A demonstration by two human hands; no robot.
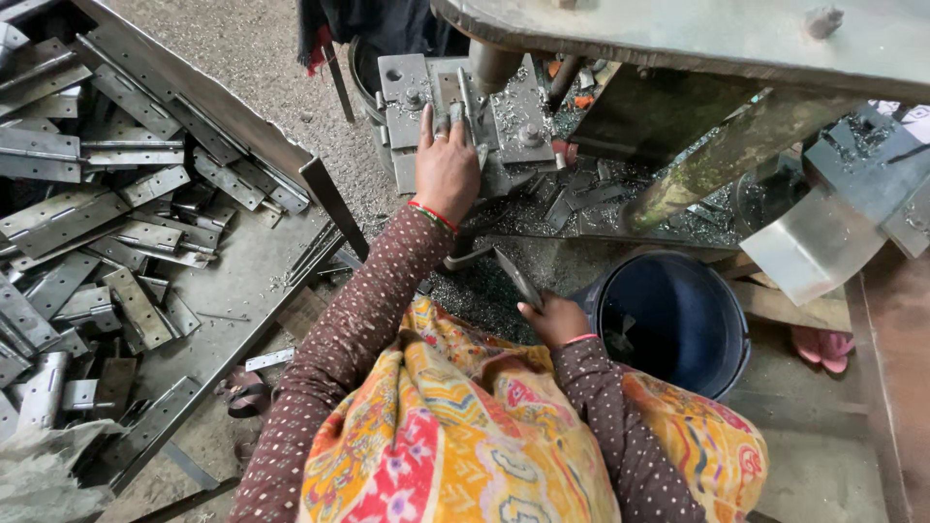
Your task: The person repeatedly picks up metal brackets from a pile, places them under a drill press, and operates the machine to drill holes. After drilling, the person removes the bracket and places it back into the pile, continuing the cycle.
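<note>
I am pressing my left hand [446, 167] flat, fingers spread, on a narrow metal strip [467, 108] lying in the press die [465, 116], its long axis running straight away from me. My right hand [554, 320] is pinching the near end of a second flat metal piece [517, 278], which is slanting up and leftward toward the die. The left hand is the nearer one to the die; the blue bucket [678, 320] is sitting just right of my right hand.
</note>
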